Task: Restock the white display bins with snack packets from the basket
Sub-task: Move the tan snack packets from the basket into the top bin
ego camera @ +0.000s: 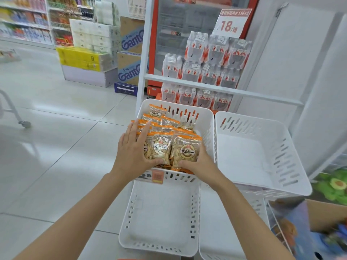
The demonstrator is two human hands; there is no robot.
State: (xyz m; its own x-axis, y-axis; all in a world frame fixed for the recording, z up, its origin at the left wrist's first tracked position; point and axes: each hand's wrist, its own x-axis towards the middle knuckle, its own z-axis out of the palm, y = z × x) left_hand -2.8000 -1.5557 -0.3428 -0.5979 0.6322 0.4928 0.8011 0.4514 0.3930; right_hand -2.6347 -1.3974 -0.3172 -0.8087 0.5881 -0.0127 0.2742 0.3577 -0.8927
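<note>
Several orange-topped snack packets (162, 147) stand in rows in the upper-left white display bin (207, 128). My left hand (133, 151) lies flat against the left side of the front packets, fingers straight, thumb under their lower edge. My right hand (197, 162) cups the right front packet (186, 152) from the side and below, fingers curled round its edge. Beside this bin on the right is an empty white bin (293, 166); below it sits another empty white bin (129, 222).
A price tag (152, 176) hangs on the filled bin's front rim. Behind the white rack stand shrink-wrapped water bottle packs (206, 72) and a red cooler. A cardboard box with goods (319, 228) is at lower right. Tiled floor spreads left, with stacked cartons (129, 53) beyond.
</note>
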